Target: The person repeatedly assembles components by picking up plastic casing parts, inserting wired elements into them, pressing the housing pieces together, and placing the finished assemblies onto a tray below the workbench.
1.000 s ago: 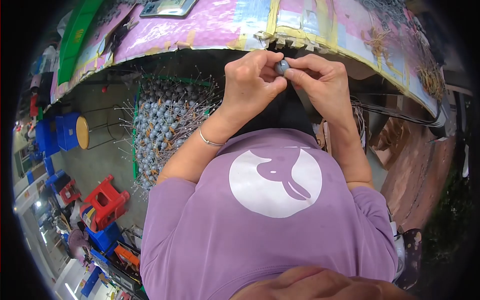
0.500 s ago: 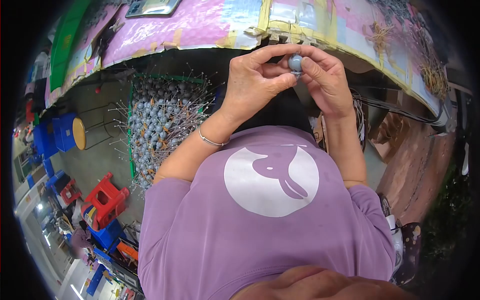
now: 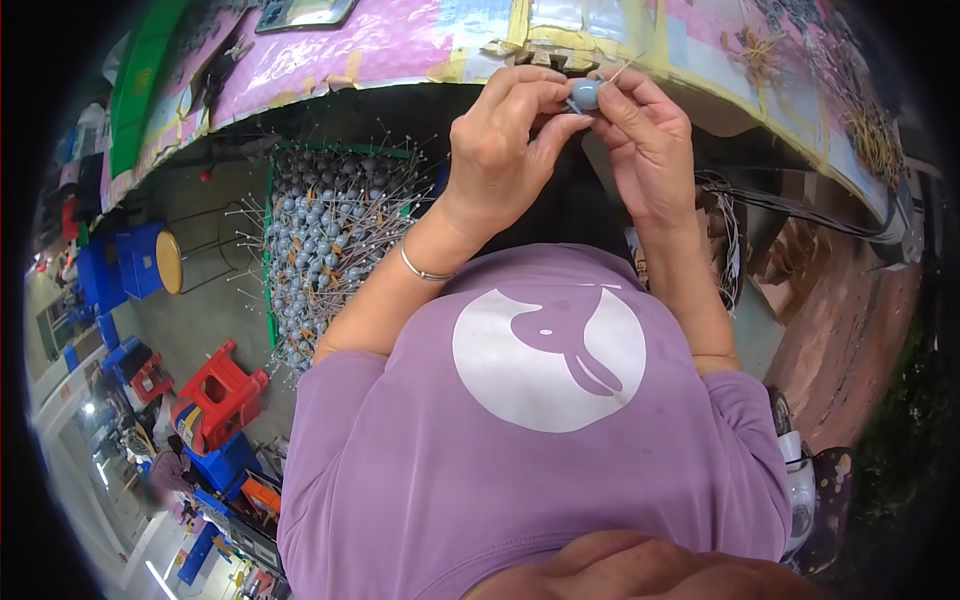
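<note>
Two bent forearms [image 3: 375,310] reach forward in the head view, converging by the edge of a glossy pink-covered tabletop [image 3: 380,45]. The right hand [image 3: 648,140] grips a shiny blue-grey ball [image 3: 584,95], pinched between thumb and fingers; the left hand [image 3: 507,135] (silver-coloured bangle [image 3: 420,272] at its wrist) curls beside it, its grip unclear.

No words, brands or numbers can be read. The green strip [image 3: 128,130] at upper left bears small yellow marks [image 3: 144,80], too blurred to make out. On the purple shirt [image 3: 540,490], 1 round white emblem [image 3: 490,370] frames a purple animal-like shape.
</note>
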The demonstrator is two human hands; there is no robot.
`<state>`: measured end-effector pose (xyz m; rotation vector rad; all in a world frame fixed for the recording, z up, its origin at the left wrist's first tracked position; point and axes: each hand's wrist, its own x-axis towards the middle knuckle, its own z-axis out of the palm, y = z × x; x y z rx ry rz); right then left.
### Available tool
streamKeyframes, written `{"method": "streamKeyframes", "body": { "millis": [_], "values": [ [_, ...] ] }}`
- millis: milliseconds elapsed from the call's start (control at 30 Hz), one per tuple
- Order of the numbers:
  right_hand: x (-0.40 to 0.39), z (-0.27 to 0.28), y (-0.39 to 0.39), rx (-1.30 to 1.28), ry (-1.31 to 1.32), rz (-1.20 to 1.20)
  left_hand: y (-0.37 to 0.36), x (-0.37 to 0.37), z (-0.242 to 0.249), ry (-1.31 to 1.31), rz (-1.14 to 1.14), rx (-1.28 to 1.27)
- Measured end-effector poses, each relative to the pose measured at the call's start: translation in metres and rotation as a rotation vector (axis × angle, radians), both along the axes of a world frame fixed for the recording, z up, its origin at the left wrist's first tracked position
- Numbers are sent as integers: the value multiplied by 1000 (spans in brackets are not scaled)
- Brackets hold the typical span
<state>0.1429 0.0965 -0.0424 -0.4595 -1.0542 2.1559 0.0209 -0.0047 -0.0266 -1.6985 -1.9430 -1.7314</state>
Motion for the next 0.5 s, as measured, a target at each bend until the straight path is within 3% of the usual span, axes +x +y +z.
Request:
{"method": "streamKeyframes", "body": {
  "millis": [33, 133, 333, 500],
  "values": [
    [1, 0, -1, 46, -25, -4, -5, -3, 0, 116, 24, -18],
    [1, 6, -11, 226, -69, -25, -20, -3, 6, 97, -9, -21],
    [3, 12, -16, 269, -33, -64, -50, -2, 15, -66, -39, -25],
    [-5, 24, -23, 262, -75, 241, -81, -3, 19, -118, 21, -59]
  ]
}}
